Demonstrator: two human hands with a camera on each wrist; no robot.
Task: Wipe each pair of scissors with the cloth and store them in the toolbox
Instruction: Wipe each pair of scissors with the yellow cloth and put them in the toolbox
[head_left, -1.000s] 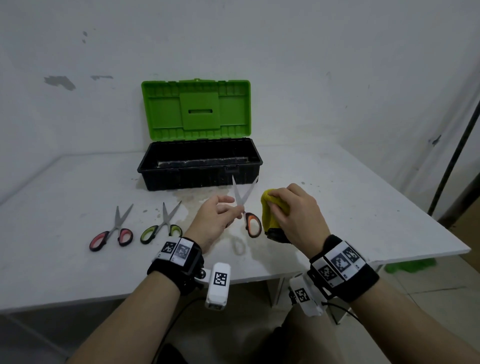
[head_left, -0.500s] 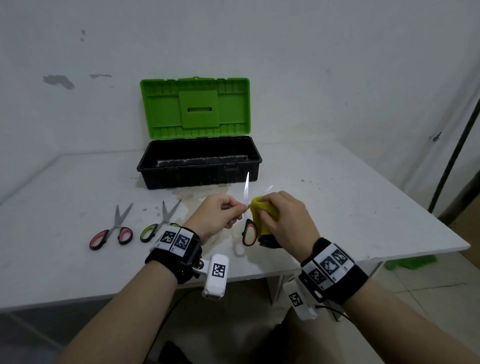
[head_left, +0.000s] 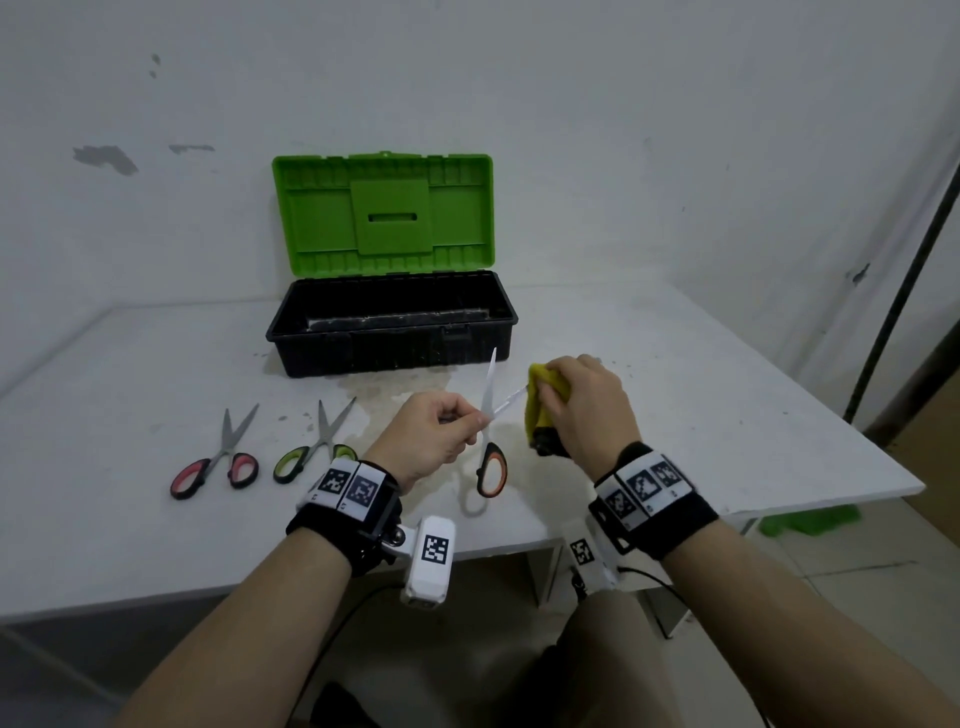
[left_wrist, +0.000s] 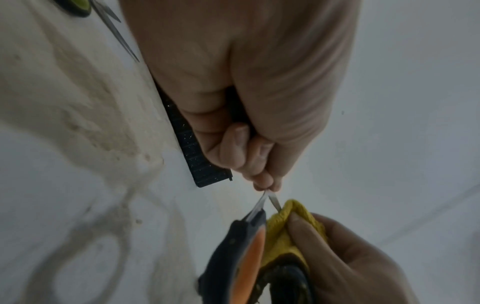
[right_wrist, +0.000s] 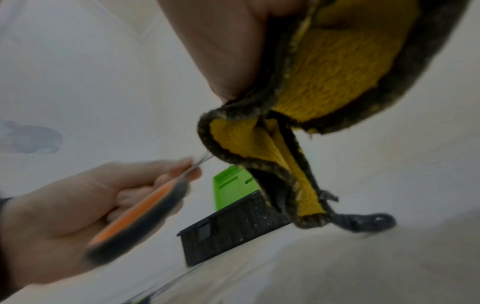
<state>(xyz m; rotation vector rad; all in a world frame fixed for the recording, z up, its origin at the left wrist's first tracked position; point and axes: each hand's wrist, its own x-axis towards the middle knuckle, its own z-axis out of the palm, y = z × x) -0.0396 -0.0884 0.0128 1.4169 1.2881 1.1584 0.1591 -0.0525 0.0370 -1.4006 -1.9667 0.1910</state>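
My left hand (head_left: 441, 431) pinches the orange-handled scissors (head_left: 491, 467) near the pivot, blades spread, above the table. One blade points up; the other runs right into the yellow cloth (head_left: 540, 400), which my right hand (head_left: 582, 405) grips folded around it. In the left wrist view the left hand (left_wrist: 265, 181) pinches the blades, with the orange-handled scissors (left_wrist: 249, 255) and the yellow cloth (left_wrist: 285, 232) below. The right wrist view shows the yellow cloth (right_wrist: 337, 82) hanging from my palm and the orange-handled scissors (right_wrist: 140, 214). The open toolbox (head_left: 280, 332), black with a green lid, stands behind.
Red-handled scissors (head_left: 218, 462) and green-handled scissors (head_left: 311, 447) lie on the white table (head_left: 727, 415) left of my hands, blades part open. A stained patch marks the table in front of the toolbox. The table's right edge drops to the floor, where a green object (head_left: 810, 519) lies.
The cloth in my right hand slid onto the right blade near the pivot half a second ago, then out along it to the right. The scissors tilted slightly in my left hand.
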